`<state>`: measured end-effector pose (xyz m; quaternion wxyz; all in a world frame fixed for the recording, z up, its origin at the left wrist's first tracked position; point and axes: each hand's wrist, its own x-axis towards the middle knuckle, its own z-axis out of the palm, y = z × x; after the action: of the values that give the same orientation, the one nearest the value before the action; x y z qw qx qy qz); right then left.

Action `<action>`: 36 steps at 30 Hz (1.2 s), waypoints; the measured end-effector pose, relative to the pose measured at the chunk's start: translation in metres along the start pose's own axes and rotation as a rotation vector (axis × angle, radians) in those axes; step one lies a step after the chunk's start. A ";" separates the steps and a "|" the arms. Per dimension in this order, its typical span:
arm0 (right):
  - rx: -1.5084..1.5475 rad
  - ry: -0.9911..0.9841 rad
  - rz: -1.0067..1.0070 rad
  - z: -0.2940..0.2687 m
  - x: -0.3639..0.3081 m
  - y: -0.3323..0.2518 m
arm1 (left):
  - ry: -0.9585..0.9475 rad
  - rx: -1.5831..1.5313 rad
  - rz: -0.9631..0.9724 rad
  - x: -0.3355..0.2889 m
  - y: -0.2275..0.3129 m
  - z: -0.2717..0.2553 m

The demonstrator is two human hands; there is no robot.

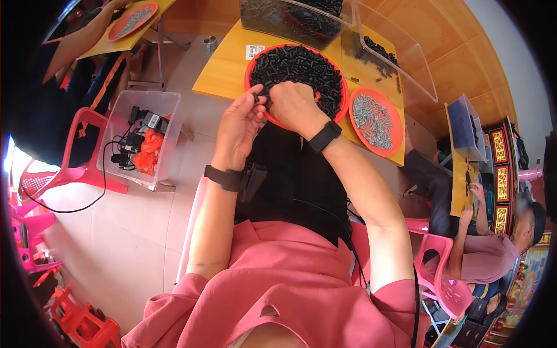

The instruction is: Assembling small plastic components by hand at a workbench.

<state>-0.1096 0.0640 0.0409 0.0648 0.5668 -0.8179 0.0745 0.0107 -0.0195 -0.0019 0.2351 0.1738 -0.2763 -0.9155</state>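
A round red basin point(346, 95) full of small black plastic parts point(299, 66) stands on the table before me. My left hand point(237, 124) is at the basin's near left rim, pinching one small black plastic part point(255, 98) between thumb and fingertips. Close beside it, my right hand point(295, 105) is curled over the basin's near side, its back toward me. Its fingertips are hidden, so whatever they hold does not show. To the right of the basin lies an orange plate point(361, 94) heaped with small silvery metal pieces point(374, 123), which neither hand touches.
Clear plastic bins point(278, 20) with more black parts stand at the back of the yellow table point(217, 72). Left on the floor is a clear box point(119, 107) with cables and orange bags. Pink chairs point(87, 139) and other people point(493, 249) are on both sides.
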 end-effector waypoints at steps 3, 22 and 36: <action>0.107 -0.036 0.079 -0.006 -0.005 0.011 | -0.047 0.007 -0.013 0.001 0.000 0.004; 0.235 -0.115 0.227 -0.009 0.000 0.003 | 0.052 -0.047 0.005 0.005 -0.003 -0.008; 0.140 -0.083 0.138 0.000 0.001 0.008 | 0.078 -0.033 0.003 0.005 -0.004 -0.006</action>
<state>-0.1174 0.0664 0.0406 -0.0141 0.5150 -0.8497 0.1125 0.0081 -0.0219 -0.0104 0.2498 0.2051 -0.2522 -0.9121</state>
